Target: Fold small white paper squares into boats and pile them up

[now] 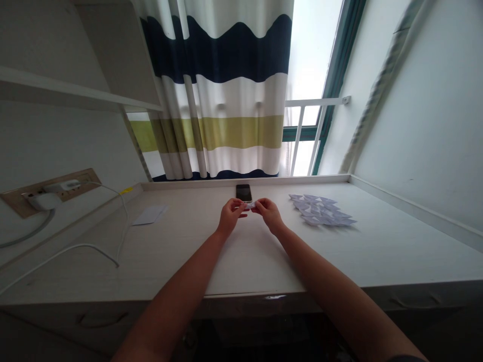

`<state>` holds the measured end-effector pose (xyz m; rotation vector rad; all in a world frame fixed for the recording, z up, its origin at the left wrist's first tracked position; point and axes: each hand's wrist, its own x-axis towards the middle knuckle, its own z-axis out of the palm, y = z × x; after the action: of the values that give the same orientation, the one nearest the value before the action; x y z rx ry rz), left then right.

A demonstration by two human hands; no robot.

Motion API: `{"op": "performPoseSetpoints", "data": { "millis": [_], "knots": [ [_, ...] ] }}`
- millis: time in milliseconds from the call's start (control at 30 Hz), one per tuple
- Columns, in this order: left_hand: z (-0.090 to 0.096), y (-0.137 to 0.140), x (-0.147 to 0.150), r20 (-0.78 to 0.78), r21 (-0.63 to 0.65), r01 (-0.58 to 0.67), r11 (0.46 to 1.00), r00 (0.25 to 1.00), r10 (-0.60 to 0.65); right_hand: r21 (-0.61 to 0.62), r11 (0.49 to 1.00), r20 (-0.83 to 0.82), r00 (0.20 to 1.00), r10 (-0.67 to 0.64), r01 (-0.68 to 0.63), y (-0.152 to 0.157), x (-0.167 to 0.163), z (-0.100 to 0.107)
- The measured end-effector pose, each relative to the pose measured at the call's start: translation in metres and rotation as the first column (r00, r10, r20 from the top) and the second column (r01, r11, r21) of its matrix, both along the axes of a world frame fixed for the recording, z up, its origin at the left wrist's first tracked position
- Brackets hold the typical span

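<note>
A small piece of folded white paper (250, 205) is pinched between my two hands above the middle of the desk. My left hand (231, 213) grips its left end, with the lower fingers stretched out beneath. At the right end, the fingers of my right hand (268, 211) are closed on the same paper. Just beyond my fingers lies a dark phone (243, 192), flat on the desk. To the right, folded paper pieces (320, 209) are laid in overlapping rows. A small stack of flat white paper (150, 215) rests on the left.
White cables (121, 221) run across the left of the white desk (256, 266) from plugs in a wall socket (53, 191). A low rim (188, 185) borders the back. A striped curtain (237, 100) hangs behind it, and a shelf (75, 95) juts out at upper left.
</note>
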<state>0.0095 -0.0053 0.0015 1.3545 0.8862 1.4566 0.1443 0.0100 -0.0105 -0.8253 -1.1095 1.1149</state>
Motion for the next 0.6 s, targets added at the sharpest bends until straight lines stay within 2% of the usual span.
{"op": "performPoseSetpoints", "data": {
  "millis": [267, 600],
  "knots": [
    [0.0, -0.001, 0.001, -0.053, 0.023, 0.013, 1.0, 0.999, -0.012, 0.005, 1.0, 0.015, 1.0, 0.005, -0.005, -0.003, -0.001, 0.003],
    [0.004, -0.001, 0.002, 0.043, -0.012, -0.073, 0.997, 0.996, 0.074, -0.035, 0.995, -0.08, 0.993, 0.089, -0.092, -0.011, -0.004, 0.01]
  ]
}}
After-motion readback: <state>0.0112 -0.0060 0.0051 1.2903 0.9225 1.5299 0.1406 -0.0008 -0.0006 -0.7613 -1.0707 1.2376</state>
